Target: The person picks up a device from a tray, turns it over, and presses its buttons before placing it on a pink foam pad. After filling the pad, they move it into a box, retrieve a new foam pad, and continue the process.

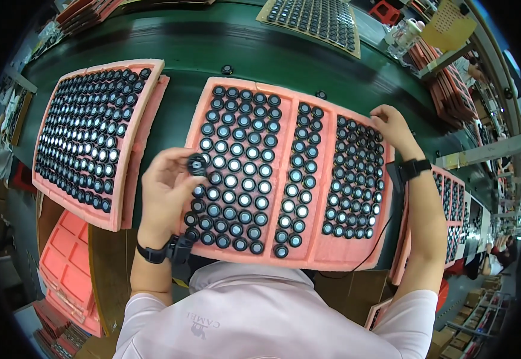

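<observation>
A pink foam tray (pixel 341 250) lies in front of me, with rows of small round black parts with silvery centres in its sections. My left hand (pixel 166 188) is at the tray's left edge. Between its thumb and fingers it pinches a round black part (pixel 197 164), tilted so that its dark face shows. Over the far right corner of the tray is my right hand (pixel 393 128), its fingers curled together beside the end of the right-hand rows. Whatever its fingertips hold, if anything, is hidden.
To the left, another full pink tray (pixel 136 161) rests on a stacked one. Loose black parts, one (pixel 227 69) beyond the tray, lie on the green bench (pixel 194 36). A tan tray of parts (pixel 264 14) sits at the back. Empty pink trays (pixel 66 254) stand lower left.
</observation>
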`<state>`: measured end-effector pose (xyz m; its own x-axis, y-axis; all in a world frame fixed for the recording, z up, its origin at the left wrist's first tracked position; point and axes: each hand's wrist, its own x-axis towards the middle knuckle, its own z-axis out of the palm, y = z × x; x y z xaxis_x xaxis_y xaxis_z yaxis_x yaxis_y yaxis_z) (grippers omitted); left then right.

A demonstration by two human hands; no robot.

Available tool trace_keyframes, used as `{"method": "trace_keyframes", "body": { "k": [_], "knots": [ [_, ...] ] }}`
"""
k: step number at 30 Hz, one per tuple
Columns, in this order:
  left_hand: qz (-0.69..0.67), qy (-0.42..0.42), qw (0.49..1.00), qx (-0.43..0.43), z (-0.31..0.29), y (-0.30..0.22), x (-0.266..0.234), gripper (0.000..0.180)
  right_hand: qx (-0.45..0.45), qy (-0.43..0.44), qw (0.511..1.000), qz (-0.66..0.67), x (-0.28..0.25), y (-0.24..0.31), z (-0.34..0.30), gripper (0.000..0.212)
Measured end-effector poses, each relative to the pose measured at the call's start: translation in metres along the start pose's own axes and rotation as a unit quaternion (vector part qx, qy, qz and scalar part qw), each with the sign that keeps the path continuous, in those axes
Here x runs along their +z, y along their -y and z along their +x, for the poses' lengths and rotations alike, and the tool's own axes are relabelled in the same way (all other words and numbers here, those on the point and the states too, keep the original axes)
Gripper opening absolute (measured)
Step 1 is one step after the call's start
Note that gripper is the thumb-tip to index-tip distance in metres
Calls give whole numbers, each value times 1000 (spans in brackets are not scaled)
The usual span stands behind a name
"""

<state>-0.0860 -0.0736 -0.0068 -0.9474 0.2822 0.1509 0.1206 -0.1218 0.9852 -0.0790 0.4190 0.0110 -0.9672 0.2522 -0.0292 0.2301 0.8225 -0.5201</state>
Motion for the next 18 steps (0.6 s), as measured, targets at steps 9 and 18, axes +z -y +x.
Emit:
{"method": "trace_keyframes", "body": {
  "k": [9, 18],
  "knots": [
    [-46, -55, 997, -35, 10, 53, -58, 44, 72, -38, 992, -96, 11, -86, 80, 29],
    [-73, -74, 994, -47, 20, 65, -59, 45, -158, 146, 974, -64, 72, 63, 121, 33]
  ]
}}
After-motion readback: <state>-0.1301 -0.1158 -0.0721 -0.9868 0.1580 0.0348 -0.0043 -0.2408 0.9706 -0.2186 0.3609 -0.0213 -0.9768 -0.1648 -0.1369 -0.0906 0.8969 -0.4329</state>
